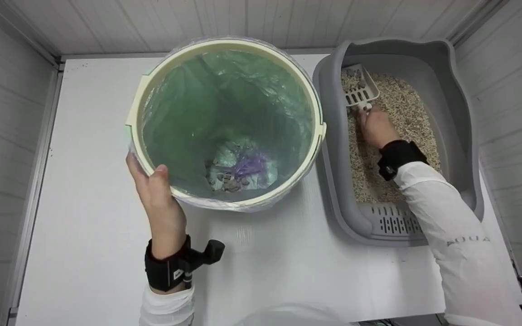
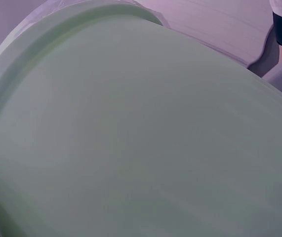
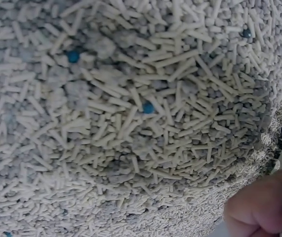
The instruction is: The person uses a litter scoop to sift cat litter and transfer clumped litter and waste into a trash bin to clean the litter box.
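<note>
Over the litter box [image 1: 465, 136], the right hand [image 1: 375, 126] grips a white scoop [image 1: 360, 88], dug into the pellets [image 3: 131, 123]. The left hand [image 1: 154, 190] holds the green bin [image 1: 317, 131] by its rim. It looks like scooping time; next, lift the scoop level to the bin.

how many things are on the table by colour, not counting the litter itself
grey: 1, the litter box
cream: 1, the bucket with a green liner
white: 1, the slotted scoop
total: 3
The left hand grips the bucket rim; the right hand holds the scoop.
</note>
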